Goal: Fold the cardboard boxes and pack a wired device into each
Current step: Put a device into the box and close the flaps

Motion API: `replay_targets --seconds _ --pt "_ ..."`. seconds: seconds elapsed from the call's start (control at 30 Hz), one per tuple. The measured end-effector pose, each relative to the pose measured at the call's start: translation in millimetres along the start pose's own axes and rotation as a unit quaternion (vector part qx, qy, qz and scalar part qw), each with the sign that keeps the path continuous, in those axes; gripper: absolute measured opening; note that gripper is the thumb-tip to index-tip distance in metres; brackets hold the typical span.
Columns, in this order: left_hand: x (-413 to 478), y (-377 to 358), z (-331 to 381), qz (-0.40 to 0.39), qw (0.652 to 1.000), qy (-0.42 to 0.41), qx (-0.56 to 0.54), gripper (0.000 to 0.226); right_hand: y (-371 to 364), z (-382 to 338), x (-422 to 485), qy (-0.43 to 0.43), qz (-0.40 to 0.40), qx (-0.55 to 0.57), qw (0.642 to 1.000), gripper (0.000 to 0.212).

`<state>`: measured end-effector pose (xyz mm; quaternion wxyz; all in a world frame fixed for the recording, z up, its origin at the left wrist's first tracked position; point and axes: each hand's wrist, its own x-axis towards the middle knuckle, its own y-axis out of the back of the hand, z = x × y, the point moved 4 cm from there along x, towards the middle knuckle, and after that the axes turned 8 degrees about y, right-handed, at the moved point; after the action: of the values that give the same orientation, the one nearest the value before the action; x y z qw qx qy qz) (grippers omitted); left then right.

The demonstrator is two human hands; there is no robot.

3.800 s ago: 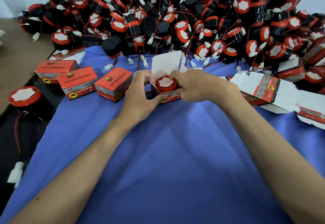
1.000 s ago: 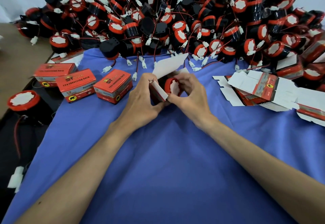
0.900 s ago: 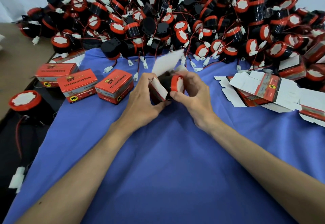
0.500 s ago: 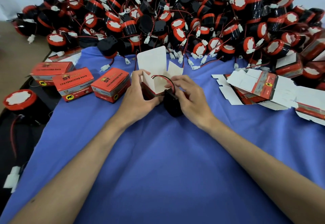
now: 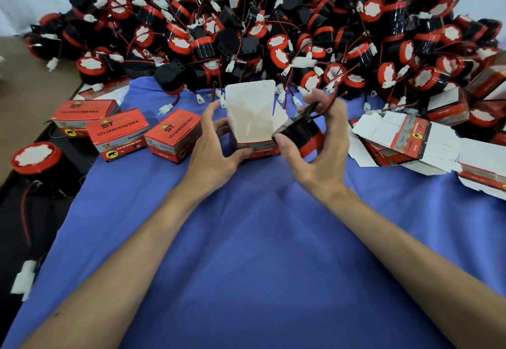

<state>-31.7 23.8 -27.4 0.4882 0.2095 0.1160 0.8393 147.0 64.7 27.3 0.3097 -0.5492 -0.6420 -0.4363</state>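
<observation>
An open red cardboard box point(image 5: 253, 127) with a white inside stands on the blue cloth point(image 5: 260, 253), its lid flap upright. My left hand point(image 5: 216, 149) holds the box by its left side, thumb on the front wall. My right hand point(image 5: 320, 140) grips a black wired device point(image 5: 299, 131) with a red band, tilted over the box's right edge; its fingers also pinch the red and black wire point(image 5: 323, 105) above it.
Three closed red boxes point(image 5: 172, 135) stand in a row at the left. A big heap of black-and-red devices point(image 5: 273, 34) fills the back. Flat unfolded box blanks point(image 5: 410, 140) lie stacked at the right. One device point(image 5: 35, 157) sits alone at far left.
The device came out of the box, and my right hand turned it over beside the box. The box now stands upright and empty, and my right hand has lifted the device to the box's right edge.
</observation>
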Motion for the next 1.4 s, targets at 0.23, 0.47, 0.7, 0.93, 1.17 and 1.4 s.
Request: replay_targets --seconds 0.23,0.47,0.7,0.93,1.17,1.4 --pt "-16.6 6.9 31.0 0.105 0.964 -0.221 0.108 0.084 -1.6 -28.0 21.2 0.033 -0.126 -0.126 0.983 0.041" --pt "-37.7 -9.1 56.3 -0.039 0.954 -0.292 -0.057 0.073 -1.5 -49.3 12.2 0.089 -0.208 -0.029 0.974 0.056" --pt "-40.2 -14.9 62.0 -0.076 0.949 -0.272 -0.138 0.079 1.9 -39.6 -1.7 0.088 -0.152 0.080 0.981 0.068" --pt "-46.4 -11.7 65.0 0.021 0.962 -0.246 -0.116 0.064 6.2 -18.4 -8.5 0.023 -0.136 0.132 0.982 0.047" --pt "-56.9 -24.0 61.0 -0.022 0.962 -0.218 -0.165 0.071 -5.2 5.5 -18.5 -0.164 -0.255 0.241 0.922 0.057" --pt "-46.3 -14.2 51.8 0.074 0.968 -0.201 -0.129 0.063 -7.2 -1.8 -16.5 0.013 -0.229 0.055 0.972 0.031"
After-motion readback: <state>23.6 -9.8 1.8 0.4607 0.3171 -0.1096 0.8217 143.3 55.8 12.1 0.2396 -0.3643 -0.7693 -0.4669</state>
